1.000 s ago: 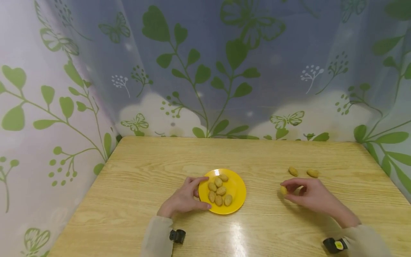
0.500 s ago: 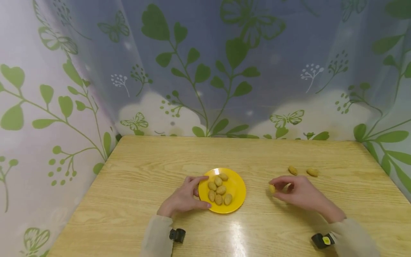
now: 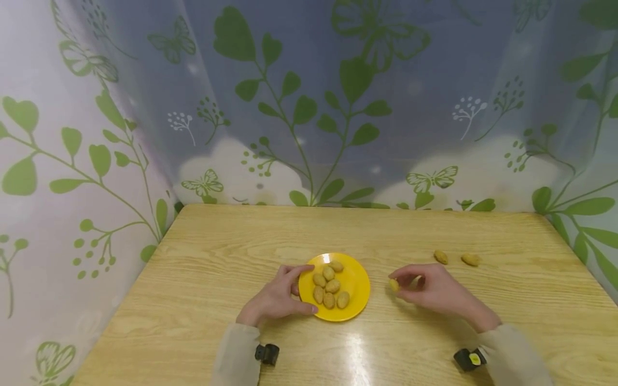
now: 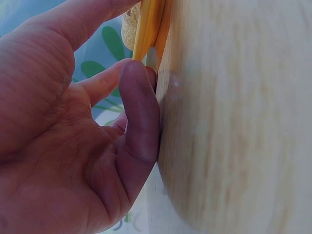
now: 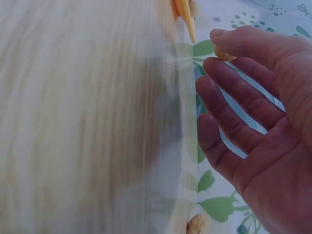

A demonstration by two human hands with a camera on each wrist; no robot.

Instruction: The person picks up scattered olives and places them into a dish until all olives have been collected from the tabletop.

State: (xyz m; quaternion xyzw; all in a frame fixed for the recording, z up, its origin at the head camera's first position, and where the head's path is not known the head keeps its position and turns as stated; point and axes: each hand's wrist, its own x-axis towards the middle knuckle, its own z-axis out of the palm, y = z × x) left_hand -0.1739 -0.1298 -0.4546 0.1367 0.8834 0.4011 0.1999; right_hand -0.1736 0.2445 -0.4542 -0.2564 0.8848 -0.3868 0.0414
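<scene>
A round yellow plate (image 3: 358,287) lies on the table and bears several small oval tan nut-like pieces (image 3: 332,286). My left hand (image 3: 276,298) holds its left rim, thumb at the near side and index finger at the far side. In the left wrist view the other fingers curl below the plate's edge (image 4: 146,29). Right of the plate, my right hand (image 3: 434,290) pinches one nut-like piece (image 3: 394,284) between thumb and index finger. The right wrist view shows this piece (image 5: 224,54) partly hidden by the thumb, with the remaining fingers loosely bent.
Two more nut-like pieces, one (image 3: 440,257) left of the other (image 3: 470,260), lie beyond my right hand. The wooden table (image 3: 232,236) ends at a curtain (image 3: 309,107) with leaves and butterflies, which also hangs along the left.
My right hand has moved left toward the plate, carrying the pinched nut-like piece. The left hand and the plate have stayed in place.
</scene>
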